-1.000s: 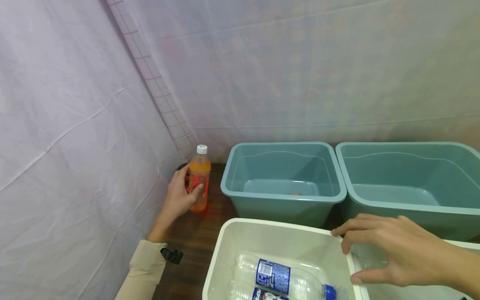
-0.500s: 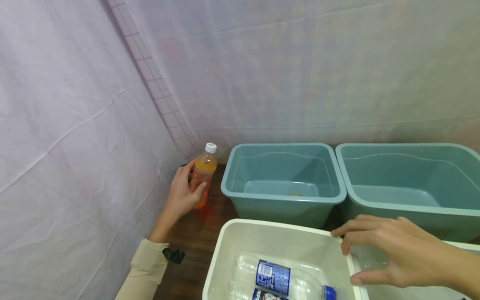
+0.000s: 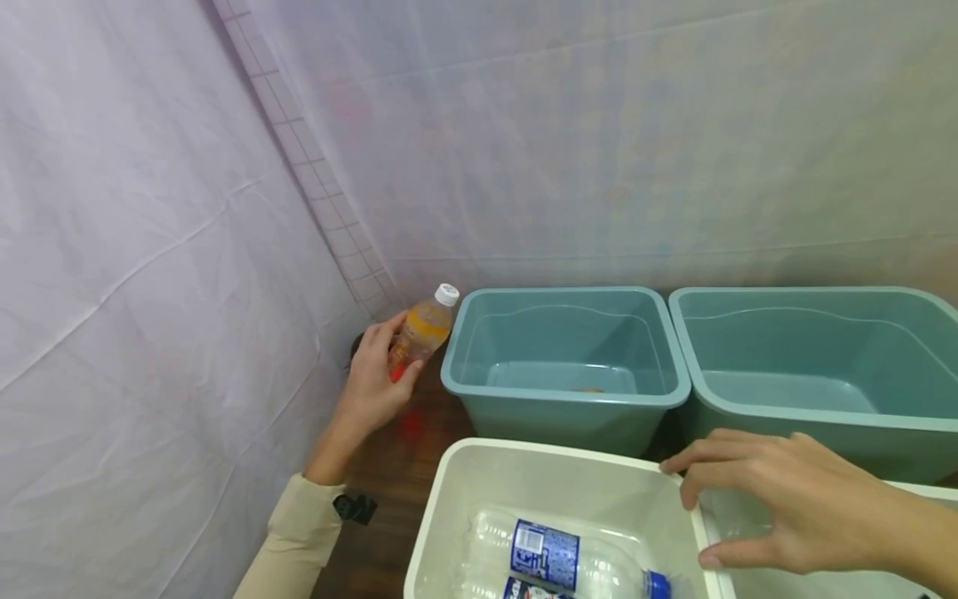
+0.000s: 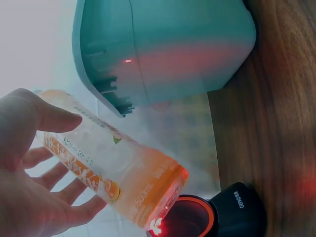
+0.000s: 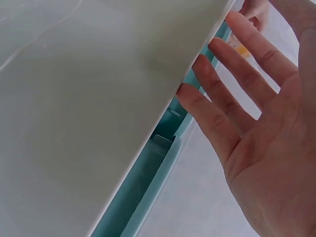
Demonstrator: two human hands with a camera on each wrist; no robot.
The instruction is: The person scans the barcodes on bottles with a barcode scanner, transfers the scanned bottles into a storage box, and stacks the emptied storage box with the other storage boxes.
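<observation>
My left hand point(image 3: 395, 353) grips an orange drink bottle point(image 3: 425, 329) with a white cap point(image 3: 446, 293). The bottle is off the wooden table and leans cap-first toward the left teal bin point(image 3: 561, 398). In the left wrist view the thumb and fingers of that hand point(image 4: 84, 163) wrap the bottle point(image 4: 143, 177) beside the bin's outer wall point(image 4: 168, 49). My right hand point(image 3: 696, 509) hovers with relaxed, spread fingers over the rim of a white bin point(image 3: 449, 474). The right wrist view shows its fingers point(image 5: 232, 113) by the bin wall point(image 5: 98, 98); contact is unclear.
Clear bottles with blue labels point(image 3: 546, 553) lie in the white bin. A second teal bin point(image 3: 823, 416) stands to the right. A black round device with a red glowing ring point(image 4: 217, 217) sits on the wooden table point(image 4: 266, 148) under the bottle. Cloth walls close in at left and back.
The left hand has lifted the orange bottle off the table and tilted it to the right, toward the left teal bin. The right hand has stayed in place.
</observation>
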